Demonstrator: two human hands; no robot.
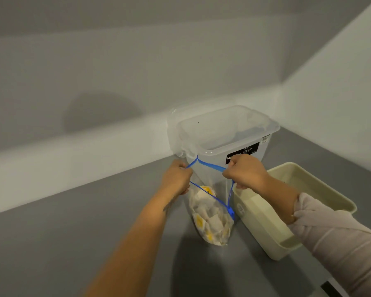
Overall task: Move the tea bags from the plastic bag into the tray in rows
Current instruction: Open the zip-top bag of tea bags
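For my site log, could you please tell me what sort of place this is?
Probably a home kitchen or pantry corner: a grey countertop against plain white walls, holding a clear plastic storage bin and a cream plastic tray.

Near the middle of the frame, a clear plastic bag [210,213] with a blue zip edge is held open at its mouth by both hands. The left hand [177,177] grips the left side of the rim, the right hand [243,171] grips the right side. Tea bags [208,221] with yellow tags fill the bottom of the bag, which touches the grey bench [73,221]. Just behind the bag stands a clear tub [223,133] bearing a black label. At lower right, just beside the bag, lies a cream tray [263,230]; the right forearm crosses over it, its pale sleeve [338,239] pushed up.
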